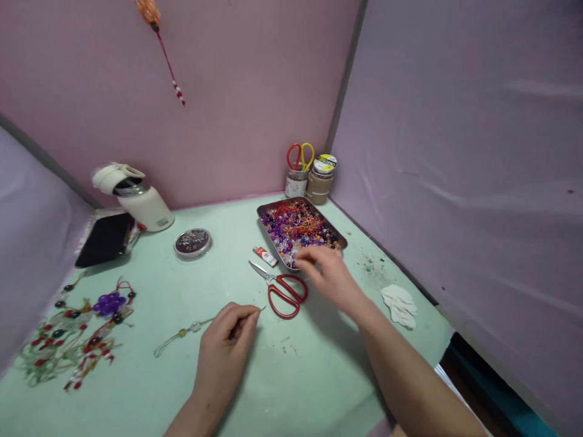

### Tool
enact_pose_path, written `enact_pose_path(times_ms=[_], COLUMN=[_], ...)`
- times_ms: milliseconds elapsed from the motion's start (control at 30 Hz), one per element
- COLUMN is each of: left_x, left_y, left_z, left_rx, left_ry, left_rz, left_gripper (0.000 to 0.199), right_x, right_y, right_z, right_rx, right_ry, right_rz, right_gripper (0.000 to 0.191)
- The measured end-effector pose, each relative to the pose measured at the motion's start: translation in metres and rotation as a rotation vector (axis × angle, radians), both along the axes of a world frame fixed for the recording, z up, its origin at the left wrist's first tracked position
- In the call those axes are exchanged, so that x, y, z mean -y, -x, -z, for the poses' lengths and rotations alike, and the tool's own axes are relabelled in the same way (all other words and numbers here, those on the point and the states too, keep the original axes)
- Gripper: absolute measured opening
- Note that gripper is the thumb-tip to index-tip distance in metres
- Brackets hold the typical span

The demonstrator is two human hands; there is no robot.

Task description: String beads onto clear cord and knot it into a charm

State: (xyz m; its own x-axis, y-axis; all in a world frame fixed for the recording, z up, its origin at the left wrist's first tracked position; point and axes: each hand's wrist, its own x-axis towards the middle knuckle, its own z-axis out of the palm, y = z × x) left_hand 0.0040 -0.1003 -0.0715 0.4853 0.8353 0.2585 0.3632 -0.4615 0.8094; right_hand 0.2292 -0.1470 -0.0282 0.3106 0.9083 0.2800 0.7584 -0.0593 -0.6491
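Observation:
My left hand (230, 334) pinches the end of a thin greenish cord between thumb and fingertips, just above the table. The cord runs left to a loop, with a yellowish bead (183, 332) and a clear bead (195, 326) on it. Over the near edge of a dark tray (339, 237) hangs my right hand (325, 273), its fingers bent and close together; whether anything is between the fingertips is too small to tell. Purple, clear, black and orange beads (277, 227) fill the tray, with red-orange cord on top. Red-handled scissors (282, 291) lie between the hands.
A lighter (265, 256) lies by the tray. Behind stand a jar (297, 182) with scissors and a lidded jar (320, 182). At left are beaded strings (68, 346), a round tin (192, 243), a phone (105, 240) and a bottle (150, 209). Crumpled tissue (399, 306) lies right.

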Motion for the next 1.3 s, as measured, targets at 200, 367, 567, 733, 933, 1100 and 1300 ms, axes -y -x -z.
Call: enact_pose_path(times_ms=[200, 367, 567, 733, 933, 1100, 1300], left_x=[0.001, -0.002, 0.000, -0.001, -0.002, 0.000, 0.002], left_y=[-0.001, 0.000, 0.000, 0.000, -0.001, -0.002, -0.004], left_z=[0.003, 0.006, 0.004, 0.003, 0.003, -0.002, -0.003], left_rx=[-0.012, -0.019, -0.013, -0.014, -0.003, 0.027, 0.096], left_ry=[-0.019, -0.013, -0.011, -0.026, -0.011, 0.030, 0.112], left_rz=[0.020, 0.015, 0.029, 0.017, -0.006, -0.063, -0.111], left_gripper=[0.019, 0.017, 0.016, 0.016, 0.016, 0.017, 0.016], right_x=[-0.028, -0.043, -0.041, -0.030, -0.022, -0.019, -0.014], right_y=[-0.088, -0.093, -0.086, -0.084, -0.051, -0.007, 0.022], right_z=[0.007, 0.018, 0.018, 0.015, 0.012, 0.017, 0.035], right_rx=[0.469, 0.595, 0.602, 0.274, -0.680, -1.086, -1.127], right_ry=[0.431, 0.540, 0.507, 0.161, -0.102, 0.063, 0.156], right_rz=[0.409, 0.432, 0.404, 0.356, 0.031, -0.177, -0.225], right_gripper=[0.021, 0.021, 0.018, 0.016, 0.020, 0.023, 0.016])
